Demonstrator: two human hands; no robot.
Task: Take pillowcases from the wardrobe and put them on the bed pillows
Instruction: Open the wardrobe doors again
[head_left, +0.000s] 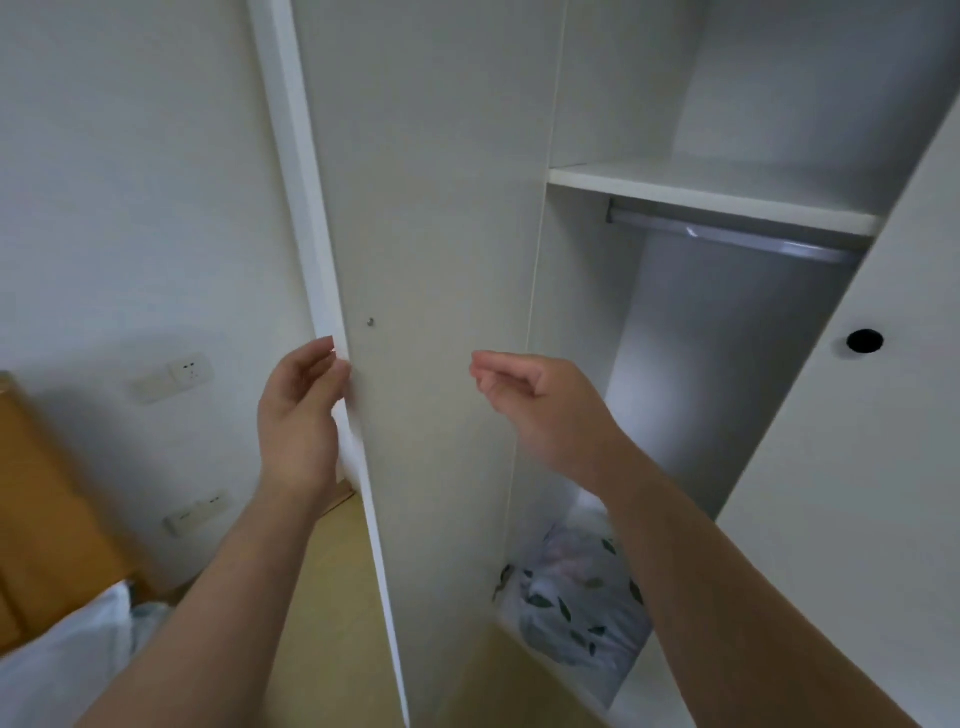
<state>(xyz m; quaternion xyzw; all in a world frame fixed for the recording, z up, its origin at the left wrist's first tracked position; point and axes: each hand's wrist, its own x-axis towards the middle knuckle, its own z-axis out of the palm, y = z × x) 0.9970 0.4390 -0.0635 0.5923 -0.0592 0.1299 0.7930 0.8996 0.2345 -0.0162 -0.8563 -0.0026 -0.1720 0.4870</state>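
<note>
The white wardrobe's left door (436, 260) stands swung open in front of me. My left hand (298, 415) grips the door's outer edge at about mid height. My right hand (535, 400) hovers in front of the door's inner face, fingers loosely curled, holding nothing. On the wardrobe floor lies a bundle of white fabric with a green leaf print (576, 608). A white pillow (62, 660) shows at the bottom left.
Inside the wardrobe are a shelf (711, 197) and an empty hanging rail (727, 236). The right door (852, 415) with a round black hole is at the right. A wooden headboard (41, 514) and wall sockets (189, 371) are at left.
</note>
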